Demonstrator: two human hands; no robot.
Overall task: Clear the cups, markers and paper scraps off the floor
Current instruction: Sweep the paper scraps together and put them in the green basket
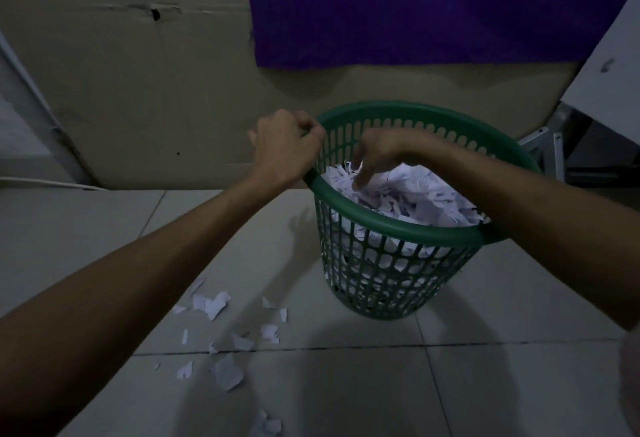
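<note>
The left hand [287, 145] reaches forward on a straight, extended arm and its grip is curled tight round the rim of the green basket [398, 228], knuckles up, at the basket's left side. The right hand [375, 157] comes in from the right with the forearm lying across the basket's near right rim, wrist bent down, fingers [360, 178] drooping loosely into the torn paper [422, 194] heaped inside; whether that grip pinches any piece cannot be told, the fingertips being blurred against the white heap. The basket stands on the tiled floor [485, 384], filled almost to the rim just beneath the right hand. More paper scraps [221, 332] lie scattered on the floor below and nearer than the left grip, under the left forearm, well apart from both hands. Beyond the grips hang a purple cloth [433, 6] and a cardboard sheet [138, 90]
</note>
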